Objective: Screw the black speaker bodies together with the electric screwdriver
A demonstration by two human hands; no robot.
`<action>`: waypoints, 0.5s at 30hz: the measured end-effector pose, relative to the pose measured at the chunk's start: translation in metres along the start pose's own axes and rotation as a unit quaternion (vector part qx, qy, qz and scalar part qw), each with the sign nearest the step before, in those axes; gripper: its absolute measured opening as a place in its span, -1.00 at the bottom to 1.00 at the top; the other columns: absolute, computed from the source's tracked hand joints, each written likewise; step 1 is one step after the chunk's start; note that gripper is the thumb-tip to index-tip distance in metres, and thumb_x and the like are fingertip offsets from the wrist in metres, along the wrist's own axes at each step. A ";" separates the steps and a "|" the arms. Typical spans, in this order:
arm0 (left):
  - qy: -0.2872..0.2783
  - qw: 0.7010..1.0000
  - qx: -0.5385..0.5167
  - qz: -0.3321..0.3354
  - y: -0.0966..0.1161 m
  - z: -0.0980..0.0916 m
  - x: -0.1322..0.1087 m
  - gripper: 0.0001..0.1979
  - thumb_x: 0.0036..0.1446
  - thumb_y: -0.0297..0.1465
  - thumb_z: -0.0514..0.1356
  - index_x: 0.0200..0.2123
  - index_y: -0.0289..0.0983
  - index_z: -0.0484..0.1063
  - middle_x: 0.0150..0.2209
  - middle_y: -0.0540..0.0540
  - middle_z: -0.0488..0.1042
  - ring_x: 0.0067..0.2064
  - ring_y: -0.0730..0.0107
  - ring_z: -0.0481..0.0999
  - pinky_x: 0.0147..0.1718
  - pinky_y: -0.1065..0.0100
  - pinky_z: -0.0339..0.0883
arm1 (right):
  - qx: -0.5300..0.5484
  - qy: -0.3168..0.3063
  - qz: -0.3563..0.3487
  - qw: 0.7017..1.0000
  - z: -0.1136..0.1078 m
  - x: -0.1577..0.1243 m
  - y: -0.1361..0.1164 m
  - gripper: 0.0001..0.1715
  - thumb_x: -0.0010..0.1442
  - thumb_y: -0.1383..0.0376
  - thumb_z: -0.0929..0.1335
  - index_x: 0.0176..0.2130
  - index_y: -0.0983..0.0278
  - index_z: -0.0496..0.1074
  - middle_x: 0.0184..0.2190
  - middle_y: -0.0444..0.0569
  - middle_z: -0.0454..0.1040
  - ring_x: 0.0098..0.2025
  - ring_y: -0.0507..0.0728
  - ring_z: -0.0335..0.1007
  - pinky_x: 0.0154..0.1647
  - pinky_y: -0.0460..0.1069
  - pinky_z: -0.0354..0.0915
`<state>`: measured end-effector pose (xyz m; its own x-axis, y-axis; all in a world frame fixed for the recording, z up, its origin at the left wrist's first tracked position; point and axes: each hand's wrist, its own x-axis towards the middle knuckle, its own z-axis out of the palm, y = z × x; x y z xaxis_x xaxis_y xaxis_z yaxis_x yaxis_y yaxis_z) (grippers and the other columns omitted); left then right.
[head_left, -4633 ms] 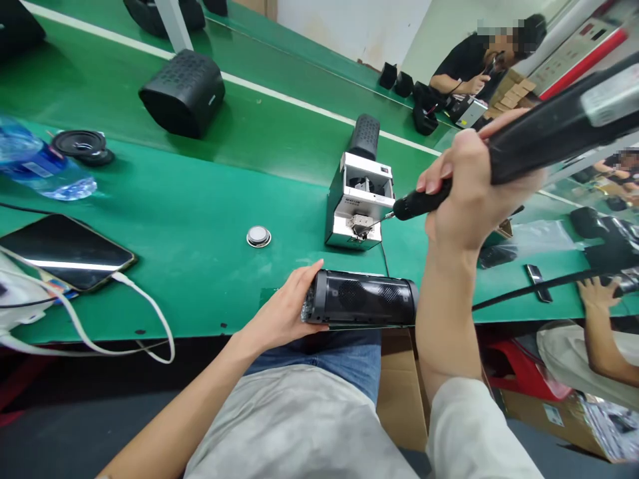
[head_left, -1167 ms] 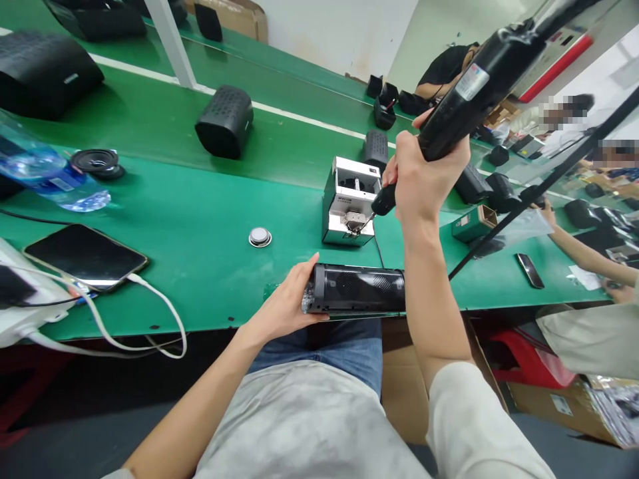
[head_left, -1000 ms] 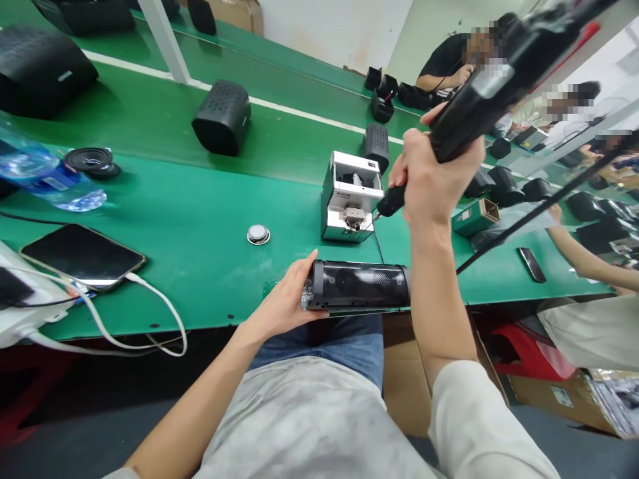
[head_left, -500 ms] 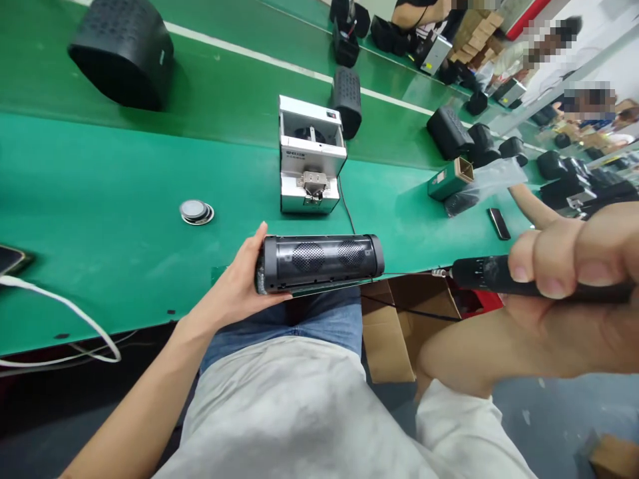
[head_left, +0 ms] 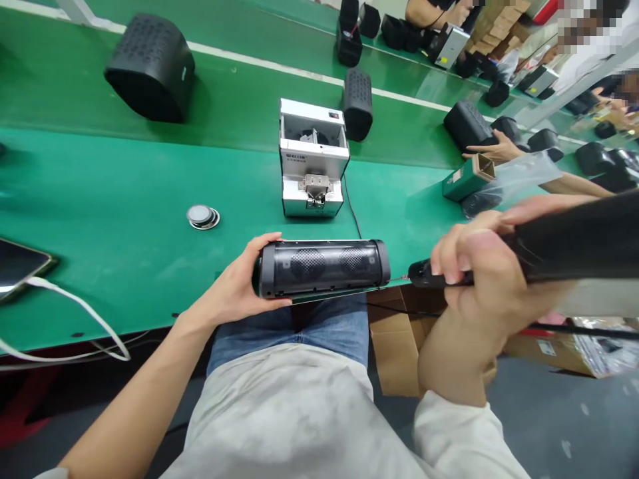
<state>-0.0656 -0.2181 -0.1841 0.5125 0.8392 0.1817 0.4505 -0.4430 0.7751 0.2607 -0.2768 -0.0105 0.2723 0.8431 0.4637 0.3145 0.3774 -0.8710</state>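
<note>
A black speaker [head_left: 324,267] with two perforated round grilles lies lengthwise at the front edge of the green bench. My left hand [head_left: 244,283] grips its left end, thumb at the far side and fingers at the near side. An electric screwdriver [head_left: 564,239] is wrapped in the fingers of my right hand [head_left: 486,256]. Its thin bit points left and reaches the lower right end of the speaker; whether the tip sits in a screw I cannot tell. Just beyond the speaker stands a silver screw feeder [head_left: 314,159].
A small round metal-rimmed part [head_left: 202,216] and a phone [head_left: 22,266] with a white cable lie to the left. Black speakers [head_left: 152,70] stand on the green line behind. A green box [head_left: 468,178] and another person's hand [head_left: 499,148] are at right. Below sits a cardboard box [head_left: 394,346].
My right hand has shifted left and turned, with the screwdriver's rear end now higher and the driver closer to the speaker. At right, another person's hand has moved to a speaker.
</note>
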 end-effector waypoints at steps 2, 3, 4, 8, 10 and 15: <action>0.004 1.000 0.001 -0.001 -0.001 0.001 0.000 0.09 0.17 -0.07 0.58 0.58 -0.05 0.08 0.49 -0.24 0.36 0.45 -0.23 0.52 0.44 -0.11 0.47 | 0.015 -0.006 0.016 1.000 0.004 -0.002 0.007 -0.55 0.22 -0.03 0.66 -0.11 -0.03 0.44 -0.47 -0.18 0.24 -0.59 0.19 0.31 -0.68 0.11 0.26; 0.005 1.000 -0.001 -0.001 -0.001 0.001 0.000 0.07 0.16 -0.08 0.59 0.56 -0.05 0.09 0.49 -0.24 0.37 0.45 -0.22 0.52 0.44 -0.10 0.47 | 0.025 -0.008 0.020 0.999 0.006 -0.004 0.010 -0.54 0.20 0.00 0.68 -0.13 -0.02 0.45 -0.47 -0.18 0.26 -0.59 0.18 0.32 -0.69 0.10 0.25; 0.005 1.000 -0.005 -0.002 -0.001 0.001 0.000 0.06 0.15 -0.10 0.59 0.54 -0.05 0.10 0.48 -0.24 0.37 0.45 -0.22 0.52 0.44 -0.10 0.47 | 0.037 -0.001 0.018 0.999 0.008 -0.005 0.012 -0.55 0.19 0.03 0.68 -0.15 -0.01 0.44 -0.48 -0.19 0.26 -0.60 0.17 0.32 -0.70 0.08 0.25; 0.006 1.000 -0.018 0.004 0.001 0.000 -0.001 0.02 0.15 -0.13 0.60 0.51 -0.05 0.13 0.47 -0.26 0.39 0.46 -0.22 0.52 0.45 -0.10 0.46 | 0.109 0.082 -0.049 0.989 0.010 -0.008 0.019 -0.67 0.24 0.32 0.62 -0.15 0.07 0.46 -0.51 -0.27 0.20 -0.66 0.03 0.12 -0.71 0.02 0.21; 0.006 1.000 -0.018 0.007 0.002 -0.001 -0.001 0.01 0.14 -0.13 0.61 0.50 -0.05 0.15 0.46 -0.27 0.41 0.45 -0.23 0.54 0.44 -0.11 0.47 | 0.140 0.073 -0.075 0.985 0.007 -0.008 0.023 -0.69 0.27 0.43 0.56 -0.12 0.11 0.47 -0.53 -0.29 0.23 -0.67 0.00 0.11 -0.71 0.00 0.20; 0.006 1.000 -0.006 -0.011 0.003 -0.002 0.000 -0.02 0.15 -0.19 0.59 0.50 -0.02 0.16 0.45 -0.24 0.43 0.43 -0.21 0.57 0.40 -0.08 0.52 | 0.185 -0.011 -0.092 0.978 -0.002 -0.008 0.030 -0.72 0.40 0.49 0.49 -0.05 0.16 0.43 -0.51 -0.31 0.34 -0.63 -0.01 0.27 -0.62 -0.07 0.27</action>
<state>-0.0657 -0.2193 -0.1809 0.4938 0.8525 0.1714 0.4530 -0.4205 0.7861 0.2700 -0.2733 -0.0399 0.2216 0.7537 0.6187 0.0049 0.6336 -0.7736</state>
